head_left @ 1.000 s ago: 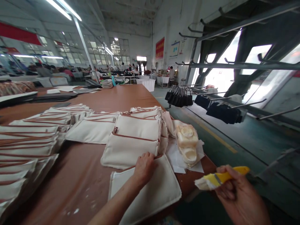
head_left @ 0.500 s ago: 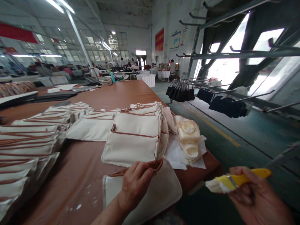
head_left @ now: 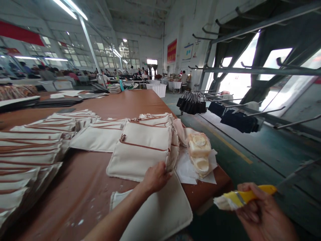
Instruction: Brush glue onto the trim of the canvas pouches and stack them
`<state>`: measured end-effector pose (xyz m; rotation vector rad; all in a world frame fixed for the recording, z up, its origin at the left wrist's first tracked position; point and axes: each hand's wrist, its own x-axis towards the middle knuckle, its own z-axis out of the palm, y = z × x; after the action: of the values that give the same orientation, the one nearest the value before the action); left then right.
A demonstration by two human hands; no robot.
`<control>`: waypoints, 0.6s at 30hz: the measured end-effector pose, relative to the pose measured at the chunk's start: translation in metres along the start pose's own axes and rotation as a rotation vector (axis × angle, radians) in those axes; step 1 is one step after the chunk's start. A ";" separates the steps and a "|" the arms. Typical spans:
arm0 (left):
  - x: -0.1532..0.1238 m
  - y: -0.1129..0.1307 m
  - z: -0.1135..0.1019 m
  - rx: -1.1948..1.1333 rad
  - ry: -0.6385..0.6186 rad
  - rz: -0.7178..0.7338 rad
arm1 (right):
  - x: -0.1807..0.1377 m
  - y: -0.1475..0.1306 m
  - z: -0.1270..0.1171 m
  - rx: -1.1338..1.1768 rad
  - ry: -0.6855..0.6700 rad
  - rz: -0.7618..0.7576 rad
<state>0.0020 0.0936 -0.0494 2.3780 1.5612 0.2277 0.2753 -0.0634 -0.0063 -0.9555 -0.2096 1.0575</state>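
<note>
My right hand (head_left: 260, 209), off the table's right edge, grips a yellow-handled paintbrush (head_left: 243, 197) whose pale bristles point left. A cream fabric pouch piece (head_left: 160, 211) lies flat at the table's front edge, under my left forearm. My left hand (head_left: 155, 179) is closed at its upper edge, where it meets the lower right corner of a stack of cream pouches with brown zips (head_left: 140, 154). What the left fingertips pinch is hidden. To the right of the stack, a glue-crusted pale plastic container (head_left: 199, 150) rests on white paper (head_left: 184, 170).
Overlapping rows of cream pouches (head_left: 27, 157) cover the brown table's (head_left: 85, 187) left side. Dark sheets (head_left: 57, 102) lie further back. On the right stands a metal rack (head_left: 250, 70) with projecting bars, black bags (head_left: 192, 103) hanging near it. People work in the background.
My left hand has moved up and right, from the front piece's brown-trimmed edge to the stack's corner. The brush has shifted slightly left and down. The view has turned a little.
</note>
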 end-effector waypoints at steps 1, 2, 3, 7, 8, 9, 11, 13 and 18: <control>0.004 0.002 0.006 0.013 0.005 -0.019 | -0.001 0.003 0.001 -0.006 -0.001 -0.004; 0.006 0.005 0.012 0.027 0.009 -0.033 | -0.001 0.005 0.003 -0.007 0.002 -0.002; 0.007 0.008 0.018 0.039 0.012 -0.042 | -0.002 0.008 0.005 0.000 0.006 0.006; 0.004 0.020 0.035 0.046 0.019 -0.069 | -0.005 0.017 0.013 0.054 0.014 0.055; 0.004 0.021 0.037 0.036 0.020 -0.080 | -0.006 0.019 0.014 0.059 0.015 0.059; 0.003 0.022 0.038 0.021 0.019 -0.091 | -0.006 0.021 0.015 0.057 0.016 0.056; 0.001 0.022 0.037 -0.025 0.015 -0.111 | -0.007 0.025 0.015 0.044 0.002 0.034; -0.001 0.020 0.034 -0.099 0.002 -0.126 | -0.006 0.028 0.015 0.013 -0.032 -0.025; -0.019 0.012 0.020 -0.420 -0.097 -0.094 | 0.001 0.035 0.020 -0.155 -0.146 -0.239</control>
<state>0.0108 0.0684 -0.0643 1.9602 1.4130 0.3726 0.2421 -0.0456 -0.0205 -0.9656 -0.5198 0.8990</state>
